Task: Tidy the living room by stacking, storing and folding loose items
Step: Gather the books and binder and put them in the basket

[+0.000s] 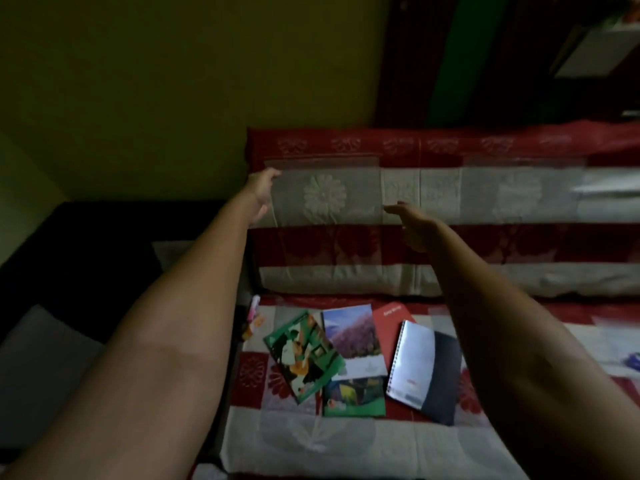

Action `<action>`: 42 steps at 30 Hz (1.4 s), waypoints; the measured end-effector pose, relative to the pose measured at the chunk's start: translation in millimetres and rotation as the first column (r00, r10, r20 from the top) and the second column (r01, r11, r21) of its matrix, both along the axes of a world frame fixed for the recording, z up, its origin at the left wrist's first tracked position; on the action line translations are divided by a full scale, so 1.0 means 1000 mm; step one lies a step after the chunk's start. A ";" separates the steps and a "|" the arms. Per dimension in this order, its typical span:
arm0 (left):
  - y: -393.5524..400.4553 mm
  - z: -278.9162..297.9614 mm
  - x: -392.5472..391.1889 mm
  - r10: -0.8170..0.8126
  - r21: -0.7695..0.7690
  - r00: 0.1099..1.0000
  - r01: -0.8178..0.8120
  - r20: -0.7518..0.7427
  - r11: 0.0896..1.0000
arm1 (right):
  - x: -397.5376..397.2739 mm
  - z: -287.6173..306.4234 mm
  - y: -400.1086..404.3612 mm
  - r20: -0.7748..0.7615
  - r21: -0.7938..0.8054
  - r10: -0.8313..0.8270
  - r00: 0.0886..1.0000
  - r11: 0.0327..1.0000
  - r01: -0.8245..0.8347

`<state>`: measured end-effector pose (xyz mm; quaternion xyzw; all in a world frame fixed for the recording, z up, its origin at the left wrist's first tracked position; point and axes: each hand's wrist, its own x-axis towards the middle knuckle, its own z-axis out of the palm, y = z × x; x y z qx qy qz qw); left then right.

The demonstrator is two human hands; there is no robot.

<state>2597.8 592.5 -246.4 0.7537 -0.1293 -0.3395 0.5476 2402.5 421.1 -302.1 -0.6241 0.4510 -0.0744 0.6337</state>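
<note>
While both bare forearms stretch out over it, the sofa draped in a red-and-cream floral cover [485, 244] fills most of the dim view, its backrest against a mustard-yellow wall [173, 81]. A dark side surface [86, 258] sits beside the sofa's left end. Loose on the seat lie several books, overlapping: a dark spiral-bound notebook with a pale glossy cover [424, 368], a booklet with a purple landscape picture [353, 336], a green illustrated magazine [303, 356] tilted across it, a green booklet [353, 396] below them, and a red book [389, 315] tucked partly under the others. Small pink and orange items [252, 315], too blurred to name, lie at the seat's left edge. The left hand [261, 195] grips the backrest cover's left edge, fingers curled round it. The right hand [412, 223] hovers before the backrest, fingers extended and relaxed, holding nothing.
</note>
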 end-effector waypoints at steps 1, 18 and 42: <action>0.000 -0.026 0.008 -0.016 0.024 0.999 0.017 -0.040 1.000 | 0.005 -0.025 0.006 -0.006 0.018 -0.019 1.000 1.000 0.019; 0.072 -0.480 0.020 0.160 0.756 0.941 0.130 -0.299 0.642 | 0.075 -0.432 0.094 -0.532 -0.011 0.235 0.813 0.959 -0.284; -0.041 -0.539 -0.087 -0.075 0.526 0.997 0.064 0.000 0.848 | -0.012 -0.481 0.043 -0.681 -0.242 -0.087 0.727 0.964 -0.111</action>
